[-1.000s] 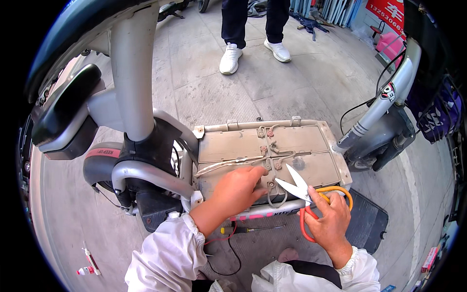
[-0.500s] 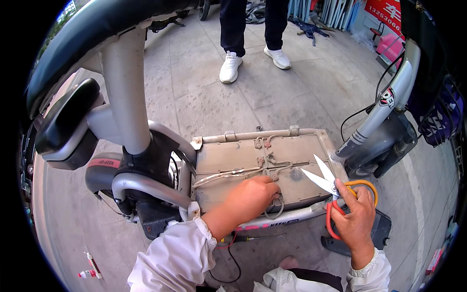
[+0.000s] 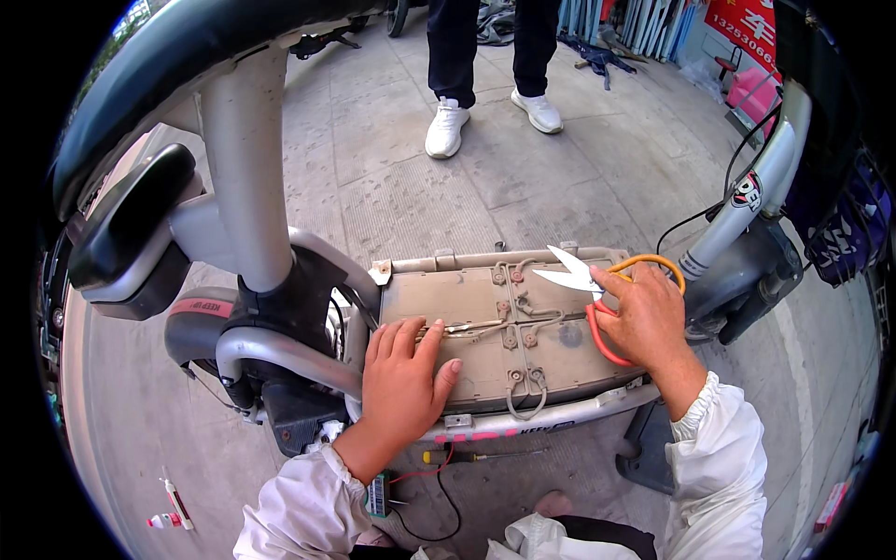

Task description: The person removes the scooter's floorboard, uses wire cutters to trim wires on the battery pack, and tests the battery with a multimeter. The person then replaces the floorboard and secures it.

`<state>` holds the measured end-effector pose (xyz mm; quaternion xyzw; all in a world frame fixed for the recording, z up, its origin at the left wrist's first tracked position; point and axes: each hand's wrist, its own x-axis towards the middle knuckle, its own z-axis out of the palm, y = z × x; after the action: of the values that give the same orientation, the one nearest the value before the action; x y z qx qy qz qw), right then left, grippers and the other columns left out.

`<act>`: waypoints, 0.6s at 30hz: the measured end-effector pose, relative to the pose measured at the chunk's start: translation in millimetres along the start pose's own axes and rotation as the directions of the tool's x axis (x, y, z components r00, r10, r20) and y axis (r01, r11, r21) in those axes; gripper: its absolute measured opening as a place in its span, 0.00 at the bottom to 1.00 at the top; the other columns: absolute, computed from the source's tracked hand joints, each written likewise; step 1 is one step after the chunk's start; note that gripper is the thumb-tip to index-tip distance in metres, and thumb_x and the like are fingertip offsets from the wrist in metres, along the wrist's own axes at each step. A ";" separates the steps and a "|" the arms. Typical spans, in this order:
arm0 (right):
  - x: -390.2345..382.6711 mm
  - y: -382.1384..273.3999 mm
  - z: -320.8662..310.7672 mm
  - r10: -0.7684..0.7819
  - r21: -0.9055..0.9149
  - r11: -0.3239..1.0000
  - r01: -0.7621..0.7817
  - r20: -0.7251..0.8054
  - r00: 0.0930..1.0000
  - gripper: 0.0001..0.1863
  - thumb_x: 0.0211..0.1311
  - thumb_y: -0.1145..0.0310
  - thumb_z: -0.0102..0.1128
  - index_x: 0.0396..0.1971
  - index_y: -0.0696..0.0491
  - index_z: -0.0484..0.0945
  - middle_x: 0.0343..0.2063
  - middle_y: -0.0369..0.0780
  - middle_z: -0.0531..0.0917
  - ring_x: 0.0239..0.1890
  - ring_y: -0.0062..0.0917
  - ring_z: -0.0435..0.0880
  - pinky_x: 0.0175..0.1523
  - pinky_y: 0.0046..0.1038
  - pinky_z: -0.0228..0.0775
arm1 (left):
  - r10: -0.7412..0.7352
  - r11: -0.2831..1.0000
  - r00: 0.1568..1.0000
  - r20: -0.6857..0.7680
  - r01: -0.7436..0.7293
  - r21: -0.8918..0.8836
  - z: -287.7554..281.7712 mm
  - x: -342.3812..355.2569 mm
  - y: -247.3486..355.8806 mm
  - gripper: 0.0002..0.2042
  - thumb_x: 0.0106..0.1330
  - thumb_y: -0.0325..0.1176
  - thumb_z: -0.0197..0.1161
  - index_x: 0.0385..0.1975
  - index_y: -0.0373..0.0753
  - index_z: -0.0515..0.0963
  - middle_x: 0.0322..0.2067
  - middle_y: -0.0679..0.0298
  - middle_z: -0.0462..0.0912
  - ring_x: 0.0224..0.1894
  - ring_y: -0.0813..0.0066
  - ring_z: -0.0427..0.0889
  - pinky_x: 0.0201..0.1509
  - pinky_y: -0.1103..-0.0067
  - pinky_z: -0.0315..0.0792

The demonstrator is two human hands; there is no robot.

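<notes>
My left hand (image 3: 401, 383) lies with fingers extended over the pale cables (image 3: 471, 328) on the left part of the dusty batteries (image 3: 574, 345); whether it grips a cable is hidden, but the fingers look loose. My right hand (image 3: 644, 317) holds scissors (image 3: 565, 278) with red and yellow handles, blades apart over the right rear of the batteries. Short wires (image 3: 527, 411) join terminals in the middle. The batteries sit in the frame (image 3: 597, 403) of a silver scooter. Below it lie a yellow-handled screwdriver (image 3: 437, 456) and a green device (image 3: 378, 497) with red and black leads.
A person's legs in dark trousers and white shoes (image 3: 446, 131) stand beyond the scooter. A thick silver column (image 3: 252, 168) with a black pad rises at left, a tube (image 3: 747, 205) with cables at right. A dark plate (image 3: 639, 462) lies at lower right, small tubes (image 3: 173, 499) at lower left.
My left hand has left the middle terminals for the left cables, fingers now stretched out. My right hand has swung the scissors up over the batteries and turned the blades leftward.
</notes>
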<state>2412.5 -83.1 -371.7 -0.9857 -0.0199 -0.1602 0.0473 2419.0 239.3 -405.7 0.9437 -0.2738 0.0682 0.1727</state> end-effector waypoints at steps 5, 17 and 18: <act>32.6 -2.4 2.0 -0.093 -0.023 0.995 0.096 0.126 0.988 0.23 0.45 0.62 0.75 0.47 0.43 0.89 0.28 0.43 0.82 0.37 0.37 0.82 0.42 0.39 0.73 | -0.044 0.999 0.999 0.018 0.043 0.032 6.8 -2.0 -4.6 0.27 0.71 0.47 0.58 0.62 0.33 0.73 0.61 0.47 0.71 0.67 0.46 0.65 0.75 0.55 0.53; 67.0 -11.9 -5.7 -0.183 -0.092 0.971 0.219 0.296 0.937 0.22 0.48 0.62 0.73 0.47 0.44 0.89 0.27 0.43 0.82 0.37 0.38 0.82 0.41 0.39 0.73 | -0.071 0.995 0.997 0.038 0.073 -0.071 5.6 -2.7 -6.7 0.30 0.70 0.51 0.59 0.61 0.30 0.72 0.60 0.45 0.72 0.67 0.44 0.66 0.75 0.52 0.53; 71.2 -12.1 -7.6 -0.198 -0.119 0.963 0.242 0.298 0.934 0.21 0.49 0.62 0.73 0.47 0.44 0.89 0.28 0.43 0.83 0.37 0.38 0.83 0.41 0.39 0.73 | -0.067 0.994 0.997 0.033 0.069 -0.079 6.2 -1.0 -5.8 0.30 0.70 0.50 0.60 0.61 0.30 0.72 0.60 0.44 0.72 0.66 0.44 0.66 0.75 0.52 0.53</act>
<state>2477.0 -70.0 -340.8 -0.9907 -0.1247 -0.0227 -0.0504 2421.5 242.1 -413.3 0.9457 -0.2466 0.0370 0.2087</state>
